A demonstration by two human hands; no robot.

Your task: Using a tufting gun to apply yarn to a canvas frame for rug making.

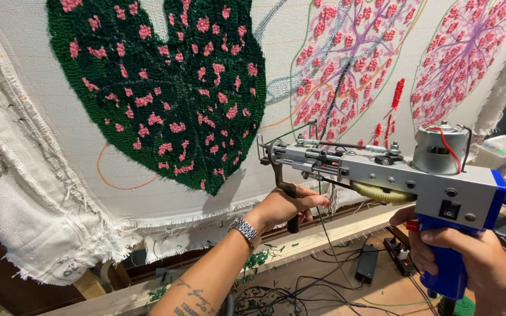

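1. Tufting gun, grey metal with a blue grip, is held level just in front of the stretched backing cloth, its needle end close to the lower tip of the dark green leaf with pink spots.
2. Frayed lower edge of the cloth hangs just above the wooden frame bar, which runs slanting under the gun; tack points line the bar's top edge.
3. Between the green leaf and the outlined pink leaves to its right lies bare cloth with drawn lines, and the gun's front sits before that strip.
4. Below the bar the floor holds a tangle of black cables, a black power brick and green yarn scraps, so the room under the hands is cluttered.
5. Left hand reaches up from below, wrist bent back, fingers curled around the gun's black front handle; a metal watch sits on the wrist and the forearm bears tattoo marks.
6. Right hand is wrapped tight about the blue grip at the rear, knuckles toward the camera; whether a finger rests on the trigger I cannot tell.
7. Green yarn drops from the gun past the bar toward the floor.
8. At the right edge stands a clear plastic box on a ledge; its contents are too small to make out.
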